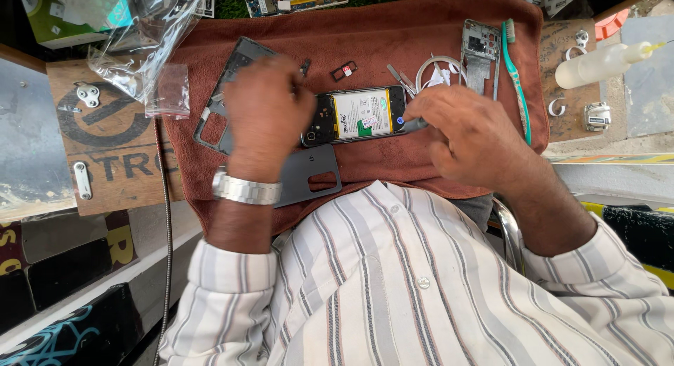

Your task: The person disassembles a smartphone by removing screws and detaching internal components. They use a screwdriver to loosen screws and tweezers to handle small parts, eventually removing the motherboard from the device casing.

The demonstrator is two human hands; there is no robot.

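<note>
An opened phone (361, 115) lies back-up on a brown towel (393, 43), its battery and dark circuit board exposed. My left hand (265, 113) rests over the phone's left end, fingers curled onto it, a metal watch on the wrist. My right hand (467, 131) grips a thin tool (411, 125) whose tip touches the phone's right end. A grey back cover (309, 175) lies just below the phone, partly under my left wrist. A dark phone frame (223, 92) sits under my left hand.
On the towel lie a small card tray (343, 71), tweezers (400, 78), a white cable (437, 70), a metal frame (480, 47) and a teal toothbrush (516, 78). A squeeze bottle (604, 63) stands right. Clear plastic bags (144, 43) lie at left on a wooden board (116, 162).
</note>
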